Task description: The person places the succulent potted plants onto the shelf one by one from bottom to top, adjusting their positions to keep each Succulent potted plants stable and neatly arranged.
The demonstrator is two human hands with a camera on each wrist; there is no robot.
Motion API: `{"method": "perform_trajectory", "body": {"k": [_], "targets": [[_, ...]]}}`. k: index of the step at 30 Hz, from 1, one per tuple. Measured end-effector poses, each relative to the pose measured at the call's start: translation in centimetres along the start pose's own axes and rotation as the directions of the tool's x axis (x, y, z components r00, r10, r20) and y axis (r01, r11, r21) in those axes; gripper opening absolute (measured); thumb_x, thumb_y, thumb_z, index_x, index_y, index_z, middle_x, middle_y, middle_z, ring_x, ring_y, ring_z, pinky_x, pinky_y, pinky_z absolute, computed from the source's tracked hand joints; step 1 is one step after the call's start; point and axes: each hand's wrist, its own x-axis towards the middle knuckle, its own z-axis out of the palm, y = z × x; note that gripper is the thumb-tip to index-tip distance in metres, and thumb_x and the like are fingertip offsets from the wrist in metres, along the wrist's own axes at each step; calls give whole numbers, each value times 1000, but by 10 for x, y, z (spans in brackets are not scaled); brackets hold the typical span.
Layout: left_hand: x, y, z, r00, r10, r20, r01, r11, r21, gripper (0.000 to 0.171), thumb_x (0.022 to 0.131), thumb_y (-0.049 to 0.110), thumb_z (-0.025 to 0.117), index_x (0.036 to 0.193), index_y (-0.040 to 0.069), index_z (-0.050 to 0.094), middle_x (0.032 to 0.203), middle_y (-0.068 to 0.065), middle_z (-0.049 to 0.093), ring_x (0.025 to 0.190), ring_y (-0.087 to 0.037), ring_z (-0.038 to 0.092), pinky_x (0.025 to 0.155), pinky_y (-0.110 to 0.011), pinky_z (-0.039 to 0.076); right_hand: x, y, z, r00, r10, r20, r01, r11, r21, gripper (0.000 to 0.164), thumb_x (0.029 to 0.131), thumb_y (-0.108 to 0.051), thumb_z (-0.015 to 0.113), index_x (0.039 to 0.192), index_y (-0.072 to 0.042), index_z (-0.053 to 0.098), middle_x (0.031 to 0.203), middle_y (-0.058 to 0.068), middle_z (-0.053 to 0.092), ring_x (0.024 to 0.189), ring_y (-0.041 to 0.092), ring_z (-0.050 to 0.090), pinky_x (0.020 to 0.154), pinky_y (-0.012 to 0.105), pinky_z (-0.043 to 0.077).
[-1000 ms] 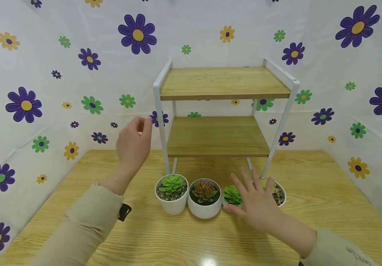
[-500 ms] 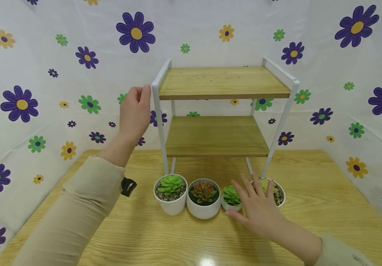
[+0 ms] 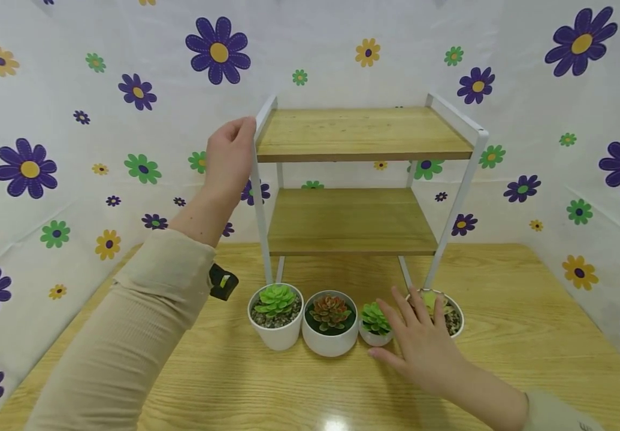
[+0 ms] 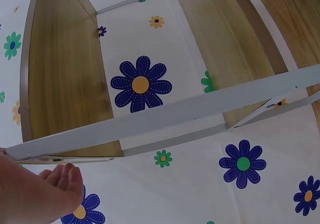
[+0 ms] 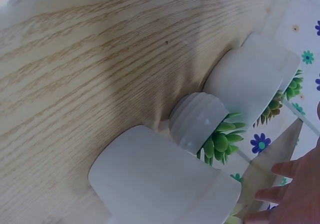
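Note:
My left hand (image 3: 229, 155) is at the front upper left corner of a two-tier shelf rack (image 3: 363, 134), its thumb and forefinger at the white metal frame and pinching it there. In the left wrist view the other fingers (image 4: 67, 176) curl beside the frame bar (image 4: 150, 124). My right hand (image 3: 423, 347) is spread out, palm down, over the right end of a row of potted succulents. It partly covers the small ribbed pot with a green succulent (image 3: 377, 320) and the white pot with a yellowish succulent (image 3: 452, 320).
Left in the row stand a white pot with a bright green succulent (image 3: 277, 314) and a rounder white pot with a reddish succulent (image 3: 330, 323). All stand on the wooden table (image 3: 288, 395), before the rack. Flower-printed cloth (image 3: 326, 42) hangs behind.
My left hand has risen from beside the rack's left post to its upper front corner. The right hand has shifted slightly down and right, still spread. The pots stay where they were.

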Motion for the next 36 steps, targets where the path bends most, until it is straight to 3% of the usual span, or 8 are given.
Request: {"method": "perform_trajectory", "body": {"k": [8, 13, 18, 23, 30, 36], "targets": [[-2, -4, -3, 997, 56, -45, -59, 996, -73, 43, 98, 36, 37, 137, 21, 49, 144, 9, 45, 135, -6, 35, 113, -28, 28, -2, 0, -2, 999, -34, -39, 34, 999, -5, 72, 86, -63, 47, 136, -12, 46, 144, 19, 40, 134, 44, 33, 100, 72, 23], [-3, -4, -5, 996, 42, -73, -51, 991, -121, 41, 97, 32, 40, 134, 19, 52, 142, 9, 47, 135, -6, 36, 113, -28, 28, -2, 4, -9, 994, -39, -103, 45, 997, 57, 72, 83, -57, 57, 137, -11, 43, 144, 18, 39, 134, 44, 31, 101, 70, 24], [-2, 1, -4, 997, 5, -73, -15, 991, -137, 40, 96, 30, 41, 132, 20, 54, 140, 11, 48, 135, -5, 35, 113, -28, 27, -4, 23, -16, 988, 22, -150, 6, 983, 185, 85, 79, -49, 67, 142, -4, 31, 143, 22, 35, 132, 48, 27, 101, 67, 26], [0, 6, 2, 998, -17, -60, 9, 990, -140, 38, 96, 28, 42, 131, 21, 55, 139, 13, 49, 136, -4, 34, 113, -28, 27, -9, 53, -17, 987, 149, -66, -114, 922, 369, 103, 73, -41, 77, 145, 2, 17, 145, 29, 26, 132, 50, 23, 97, 69, 29], [2, 5, 3, 997, -42, -61, 33, 989, -142, 38, 95, 28, 44, 130, 22, 56, 140, 12, 49, 134, -5, 36, 111, -30, 31, -18, 79, -1, 960, 200, 195, -276, 780, 562, 110, 75, -31, 77, 145, 8, 1, 147, 38, 12, 130, 58, 19, 98, 71, 24], [2, 3, 3, 996, -50, -67, 40, 989, -142, 38, 95, 28, 44, 130, 22, 56, 140, 12, 49, 134, -5, 36, 111, -28, 31, -22, 86, 14, 957, 213, 199, -291, 735, 613, 113, 71, -23, 80, 144, 10, 0, 144, 39, 18, 127, 59, 24, 98, 71, 25]]}}
